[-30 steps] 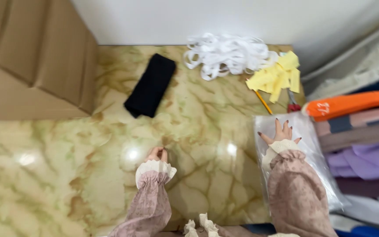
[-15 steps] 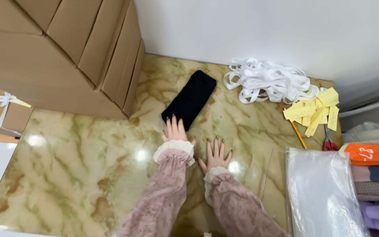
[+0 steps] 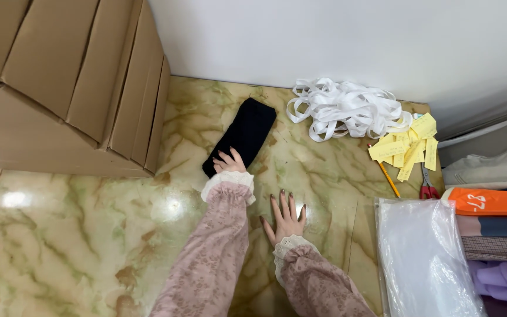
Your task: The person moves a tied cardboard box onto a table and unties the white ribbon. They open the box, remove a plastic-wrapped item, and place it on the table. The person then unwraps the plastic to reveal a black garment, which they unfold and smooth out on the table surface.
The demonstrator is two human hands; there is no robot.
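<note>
**Hand reaches folded black cloth**

The left hand (image 3: 230, 162) rests curled fingers on a folded black cloth (image 3: 243, 135) lying on the marble table (image 3: 89, 246). The right hand (image 3: 286, 218) lies flat, fingers spread. A loose one-handed grip could unfold the cloth.

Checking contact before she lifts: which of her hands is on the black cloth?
The left hand, fingers on the black folded cloth; the right hand lies flat on bare marble.

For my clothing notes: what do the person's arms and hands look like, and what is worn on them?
Both arms wear long dusty-pink sleeves with a faint floral print, ending in cream lace ruffle cuffs. The left hand and right hand are bare, without gloves. The right hand's nails are painted dark. No rings or watch show.
</note>
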